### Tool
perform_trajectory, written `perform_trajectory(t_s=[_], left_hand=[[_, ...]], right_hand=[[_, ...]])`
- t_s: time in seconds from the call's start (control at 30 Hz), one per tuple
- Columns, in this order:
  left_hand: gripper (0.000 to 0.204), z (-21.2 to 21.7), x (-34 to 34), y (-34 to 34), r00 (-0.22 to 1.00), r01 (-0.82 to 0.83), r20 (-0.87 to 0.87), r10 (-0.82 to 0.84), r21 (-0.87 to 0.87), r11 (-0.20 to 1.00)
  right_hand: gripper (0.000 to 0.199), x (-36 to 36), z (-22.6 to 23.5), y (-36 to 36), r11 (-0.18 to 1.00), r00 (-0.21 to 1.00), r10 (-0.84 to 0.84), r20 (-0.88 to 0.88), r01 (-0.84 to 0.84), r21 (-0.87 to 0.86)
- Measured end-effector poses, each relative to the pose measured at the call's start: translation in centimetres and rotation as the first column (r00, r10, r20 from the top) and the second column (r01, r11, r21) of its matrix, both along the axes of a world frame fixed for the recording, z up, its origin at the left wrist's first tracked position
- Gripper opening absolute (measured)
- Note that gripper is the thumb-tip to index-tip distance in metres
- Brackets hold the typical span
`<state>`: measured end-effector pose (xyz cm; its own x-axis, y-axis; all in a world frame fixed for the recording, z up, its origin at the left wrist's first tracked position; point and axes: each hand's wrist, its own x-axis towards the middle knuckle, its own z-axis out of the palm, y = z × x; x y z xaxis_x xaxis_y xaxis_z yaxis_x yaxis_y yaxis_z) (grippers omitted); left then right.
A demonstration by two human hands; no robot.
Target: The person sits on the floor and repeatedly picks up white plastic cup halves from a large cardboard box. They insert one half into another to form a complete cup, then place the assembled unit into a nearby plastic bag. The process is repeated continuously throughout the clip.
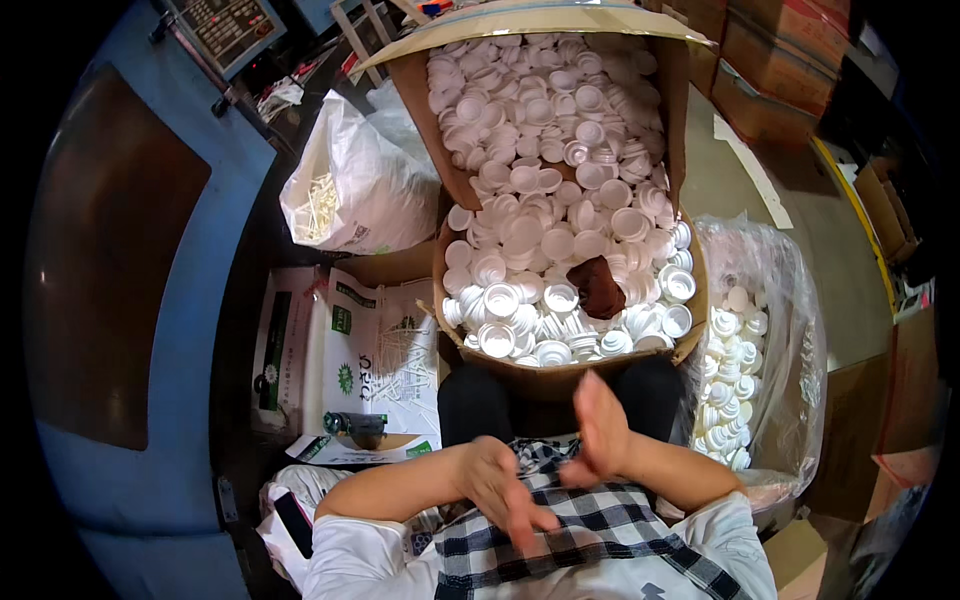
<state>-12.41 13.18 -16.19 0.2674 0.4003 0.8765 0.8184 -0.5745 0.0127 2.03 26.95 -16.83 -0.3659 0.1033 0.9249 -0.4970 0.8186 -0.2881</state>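
Observation:
My left hand (503,494) hovers over my lap, palm inward, its fingers stretched toward the lower right and slightly blurred. Facing it, my right hand (602,435) is raised with its fingers extended upward. A gap separates the two hands, and I see nothing in either one. Both are above a black-and-white checked apron (590,515). Just beyond my knees, a cardboard box (540,376) holds a large heap of round white plastic caps (525,235). A crumpled dark reddish-brown piece (598,288), perhaps cloth, lies on the caps.
At left, an open carton (345,350) contains thin white sticks and a dark green tool (355,423). Behind it stands a white sack (370,180) of similar pieces. A plastic-lined box (790,370) with more caps is at right. A blue machine (225,210) borders the left side.

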Motion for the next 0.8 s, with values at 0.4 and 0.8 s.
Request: perform_trajectory(t_s=[0.4,0.8], left_hand=[[0.064,-16.5,-9.3,-13.1,0.208,-0.526,0.318,0.925,-0.761,0.380],[0.048,-29.5,-14.5,-15.1,-0.139,-0.289,0.321,0.937,-0.918,0.271]], right_hand=[[0.085,-4.9,-17.8,14.1,0.528,0.468,-0.360,0.807,0.815,-0.237],[0.043,-12.0,-17.9,11.4,0.611,0.466,-0.745,0.477,0.764,0.207]])
